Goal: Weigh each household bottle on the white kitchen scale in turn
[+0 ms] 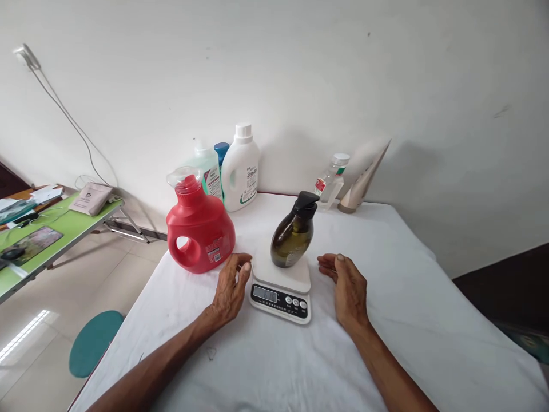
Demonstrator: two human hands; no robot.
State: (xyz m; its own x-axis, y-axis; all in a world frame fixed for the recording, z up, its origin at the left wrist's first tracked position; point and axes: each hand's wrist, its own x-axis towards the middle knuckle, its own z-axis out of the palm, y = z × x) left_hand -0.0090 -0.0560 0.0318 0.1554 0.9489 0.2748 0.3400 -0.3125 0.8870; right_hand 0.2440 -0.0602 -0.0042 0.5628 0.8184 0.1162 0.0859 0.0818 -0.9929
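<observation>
A dark olive-green pump bottle (292, 239) with a black pump head stands on the white platform of a digital kitchen scale (281, 301). Digits show on the scale's display, but I cannot read them surely. My left hand (231, 289) rests on the cloth just left of the scale, fingers stretched out and holding nothing. Right of the scale, apart from it, my right hand (349, 290) is open, its palm turned inward. Behind my left hand stands a red detergent jug (199, 226) with a threaded neck and a handle hole.
Along the wall stand a white detergent bottle (241, 169), a pale green bottle (207, 171), a clear bottle (332, 182) and a beige tube (362, 186). A white cloth (412, 320) covers the table. At left are a green table (77, 226) and a teal stool (95, 343).
</observation>
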